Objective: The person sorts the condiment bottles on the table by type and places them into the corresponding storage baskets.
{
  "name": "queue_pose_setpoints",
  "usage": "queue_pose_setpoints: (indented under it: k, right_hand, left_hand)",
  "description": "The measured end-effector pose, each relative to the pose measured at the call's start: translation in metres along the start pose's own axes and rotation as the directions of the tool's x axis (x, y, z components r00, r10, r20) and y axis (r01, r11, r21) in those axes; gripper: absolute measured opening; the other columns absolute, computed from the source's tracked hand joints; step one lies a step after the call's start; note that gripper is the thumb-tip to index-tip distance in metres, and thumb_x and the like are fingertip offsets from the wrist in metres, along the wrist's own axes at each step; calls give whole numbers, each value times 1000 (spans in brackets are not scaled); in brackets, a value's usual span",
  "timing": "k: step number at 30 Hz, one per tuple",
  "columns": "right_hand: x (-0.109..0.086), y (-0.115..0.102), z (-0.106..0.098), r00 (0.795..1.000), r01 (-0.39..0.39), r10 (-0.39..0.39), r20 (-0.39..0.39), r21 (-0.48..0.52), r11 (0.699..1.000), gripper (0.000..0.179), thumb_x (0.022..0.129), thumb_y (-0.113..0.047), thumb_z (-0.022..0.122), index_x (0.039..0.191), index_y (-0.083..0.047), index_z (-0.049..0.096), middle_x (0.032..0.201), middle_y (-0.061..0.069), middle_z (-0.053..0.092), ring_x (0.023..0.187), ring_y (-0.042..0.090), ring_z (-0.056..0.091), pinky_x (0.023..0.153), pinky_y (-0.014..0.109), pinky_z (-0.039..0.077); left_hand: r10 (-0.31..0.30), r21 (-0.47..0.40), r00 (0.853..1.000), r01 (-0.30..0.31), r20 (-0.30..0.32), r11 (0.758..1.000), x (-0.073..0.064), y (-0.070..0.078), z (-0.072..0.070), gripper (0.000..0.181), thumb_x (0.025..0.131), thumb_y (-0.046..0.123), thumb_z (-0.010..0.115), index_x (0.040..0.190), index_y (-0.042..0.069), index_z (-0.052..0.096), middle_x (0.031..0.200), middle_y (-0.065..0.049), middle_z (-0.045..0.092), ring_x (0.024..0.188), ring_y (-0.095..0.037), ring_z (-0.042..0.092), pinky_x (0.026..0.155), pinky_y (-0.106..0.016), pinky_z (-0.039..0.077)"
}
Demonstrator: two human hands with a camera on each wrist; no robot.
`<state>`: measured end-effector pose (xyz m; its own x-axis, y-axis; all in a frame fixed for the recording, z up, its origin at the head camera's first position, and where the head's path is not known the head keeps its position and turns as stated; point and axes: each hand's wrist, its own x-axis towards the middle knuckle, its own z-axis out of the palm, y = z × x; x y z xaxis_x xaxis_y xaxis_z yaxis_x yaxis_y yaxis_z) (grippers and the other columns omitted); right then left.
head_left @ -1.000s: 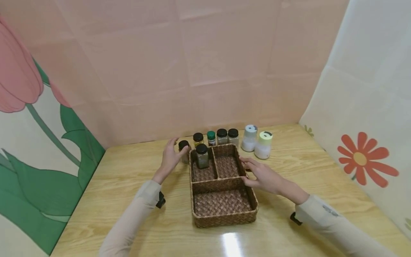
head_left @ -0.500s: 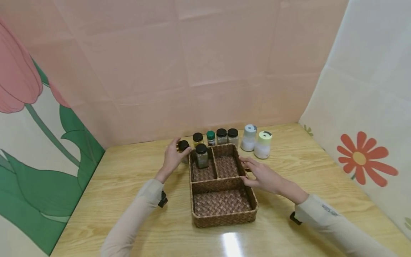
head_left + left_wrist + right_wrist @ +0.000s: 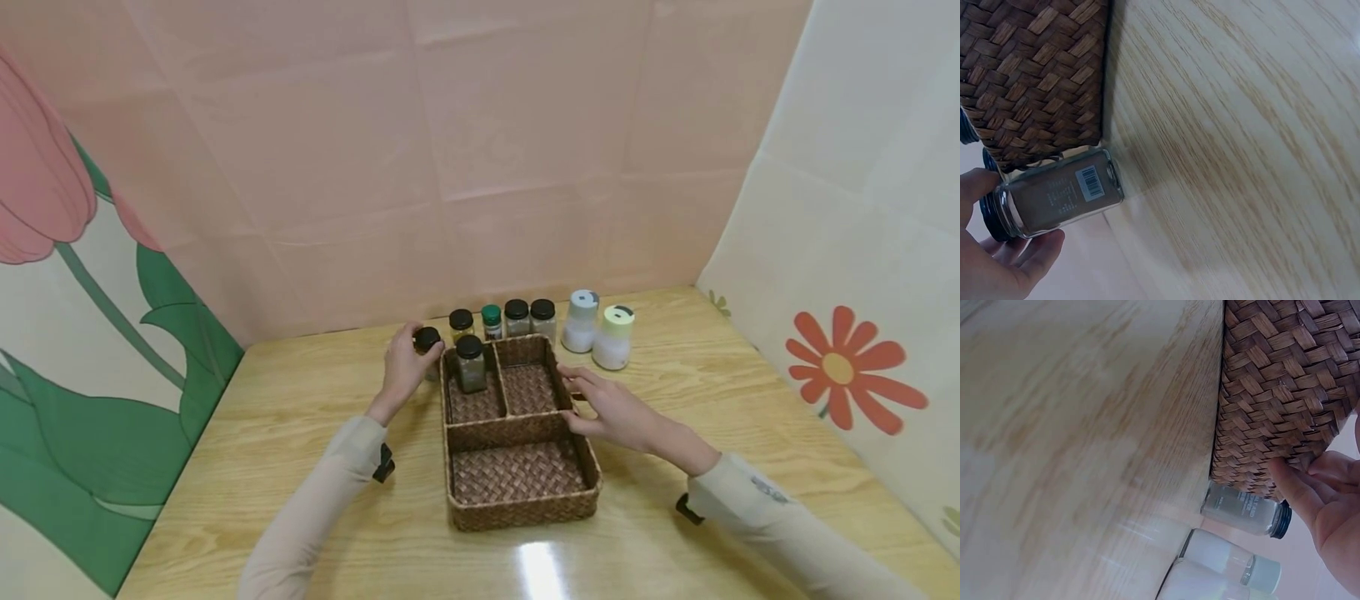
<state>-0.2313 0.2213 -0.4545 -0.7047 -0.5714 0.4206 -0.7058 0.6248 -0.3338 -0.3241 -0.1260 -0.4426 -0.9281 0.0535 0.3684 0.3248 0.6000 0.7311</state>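
Note:
In the head view my left hand (image 3: 403, 367) grips a spice jar (image 3: 427, 340) by its black lid, just left of the woven basket (image 3: 525, 510). The left wrist view shows this clear jar (image 3: 1063, 197) of brown powder with a barcode label, thumb and fingers on either side of its lid, its body close against the basket wall. My right hand (image 3: 611, 408) holds the basket's right side, fingertips on the outer weave (image 3: 1285, 419) in the right wrist view. Another black-lidded jar (image 3: 471, 367) stands upright in the basket's back left compartment.
Behind the basket stand a yellowish jar (image 3: 461, 325), a green-capped bottle (image 3: 492, 322) and two more black-lidded jars (image 3: 517, 317). To their right are a blue-capped container (image 3: 581, 323) and a yellow-capped one (image 3: 613, 340). The wooden table (image 3: 315, 375) meets a pink backdrop (image 3: 345, 283).
My left hand has moved slightly right and closed its thumb and fingers in on the jar's lid. The right hand and basket hold their place.

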Motion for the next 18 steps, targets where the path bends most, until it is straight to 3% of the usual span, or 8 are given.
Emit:
queue_pose_setpoints:
  k: [11,18]
  right_hand:
    - [0,2,0,1000,-22,22,2,0,1000,65,90,-20,70,141,10,45,137,25,52,105,30,67,78,38,57]
    - [0,3,2,1000,-13,13,-1,4,1000,65,89,-21,70,141,10,45,136,25,54,104,30,67,77,38,58]
  left_hand:
    - [48,49,998,-46,-51,998,0,2,1,43,89,19,75,126,1,60,116,-18,65,97,-35,63,82,-49,51]
    - [35,30,998,-34,-51,999,-1,-2,2,45,89,20,76,128,2,61,123,-19,63,107,-36,60,92,-54,45]
